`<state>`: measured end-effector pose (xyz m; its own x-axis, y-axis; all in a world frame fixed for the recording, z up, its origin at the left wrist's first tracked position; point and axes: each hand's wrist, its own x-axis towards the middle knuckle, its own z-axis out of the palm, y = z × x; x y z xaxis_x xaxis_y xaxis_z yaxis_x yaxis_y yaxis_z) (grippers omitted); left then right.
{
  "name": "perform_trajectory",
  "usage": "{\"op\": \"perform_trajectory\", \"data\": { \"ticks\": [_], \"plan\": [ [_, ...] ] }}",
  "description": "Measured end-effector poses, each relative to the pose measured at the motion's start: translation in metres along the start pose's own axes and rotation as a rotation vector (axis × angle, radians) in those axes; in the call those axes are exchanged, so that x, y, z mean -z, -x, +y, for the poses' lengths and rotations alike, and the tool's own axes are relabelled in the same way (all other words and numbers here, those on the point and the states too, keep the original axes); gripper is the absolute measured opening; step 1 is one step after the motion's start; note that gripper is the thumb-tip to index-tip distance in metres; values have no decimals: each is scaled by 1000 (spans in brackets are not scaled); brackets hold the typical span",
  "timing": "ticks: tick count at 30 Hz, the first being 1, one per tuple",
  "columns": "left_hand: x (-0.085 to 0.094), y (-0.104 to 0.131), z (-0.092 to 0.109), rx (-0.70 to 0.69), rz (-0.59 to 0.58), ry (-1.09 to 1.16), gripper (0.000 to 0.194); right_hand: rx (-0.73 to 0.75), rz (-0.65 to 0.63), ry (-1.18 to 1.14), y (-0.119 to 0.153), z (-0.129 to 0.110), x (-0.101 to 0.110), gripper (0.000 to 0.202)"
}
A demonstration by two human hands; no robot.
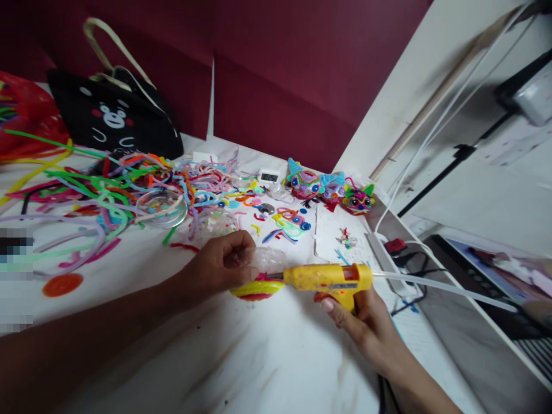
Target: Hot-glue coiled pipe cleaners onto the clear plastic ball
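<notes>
My right hand (366, 328) is wrapped round the handle of a yellow hot glue gun (319, 277), with a finger by its orange trigger. A long translucent glue stick (444, 287) sticks out of the gun's back end. The nozzle points left and meets, or nearly meets, a clear plastic shell (269, 259) trimmed with yellow, pink and orange fuzzy strips (256, 290). My left hand (228, 261) pinches this shell from the left, its fingers hiding part of it. Whether the nozzle tip touches the pink strip, I cannot tell.
Tangled pipe cleaners (116, 190) cover the table's left and back, around a clear round dish (161, 208). Several decorated animal-face balls (304, 183) stand at the back by a small digital display (269, 176). A black bag (114, 118) and power strip (388, 259) flank them.
</notes>
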<state>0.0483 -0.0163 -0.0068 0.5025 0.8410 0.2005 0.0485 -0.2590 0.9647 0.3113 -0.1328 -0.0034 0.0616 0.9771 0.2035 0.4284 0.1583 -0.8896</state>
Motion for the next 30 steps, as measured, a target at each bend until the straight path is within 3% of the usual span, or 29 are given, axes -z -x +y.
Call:
{"op": "perform_trajectory", "data": {
  "ticks": [12,20,30],
  "plan": [
    [0,-1,3,12,21,22,25,6,-2,-49,0,8,3,24],
    [-3,0,1,8,3,18,24,27,-33,-57,-2,-3,1,21],
    [-4,-1,5,22,18,-16,23,2,-6,-57,2,6,3,24]
  ]
}}
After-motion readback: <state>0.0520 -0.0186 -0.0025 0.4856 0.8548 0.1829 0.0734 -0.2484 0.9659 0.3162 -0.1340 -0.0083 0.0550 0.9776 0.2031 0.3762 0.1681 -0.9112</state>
